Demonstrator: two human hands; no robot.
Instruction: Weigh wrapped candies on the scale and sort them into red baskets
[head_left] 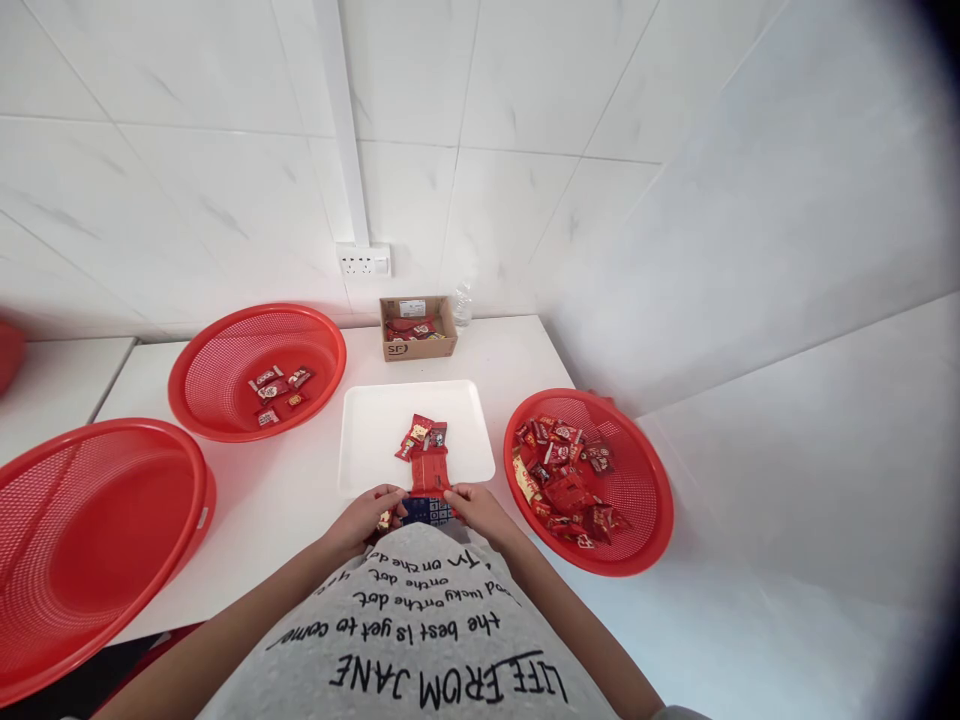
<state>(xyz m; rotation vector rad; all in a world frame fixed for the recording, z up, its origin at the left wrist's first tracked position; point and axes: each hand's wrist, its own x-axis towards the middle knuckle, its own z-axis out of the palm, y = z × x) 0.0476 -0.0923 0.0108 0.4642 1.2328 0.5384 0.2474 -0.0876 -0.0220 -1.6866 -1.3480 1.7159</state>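
Note:
Close to my body, a red snack packet (430, 473) is stretched between my two hands. My left hand (377, 512) pinches its near left corner, and a bit of gold wrapper (385, 521) shows at that hand's fingers. With thumb and fingers closed, my right hand (478, 508) grips the near right corner. Just beyond the packet, a few small red and dark wrapped candies (421, 431) lie on the white tray (367, 410). A blue patterned item (426, 511) shows below the packet, partly hidden by my shirt.
At right, a red basket (652, 480) holds many red packets. Another red basket (187, 370) at back left contains several packets; a third basket (97, 432) stands front left. A small cardboard box (420, 347) with packets and a clear plastic item (463, 303) are by the wall.

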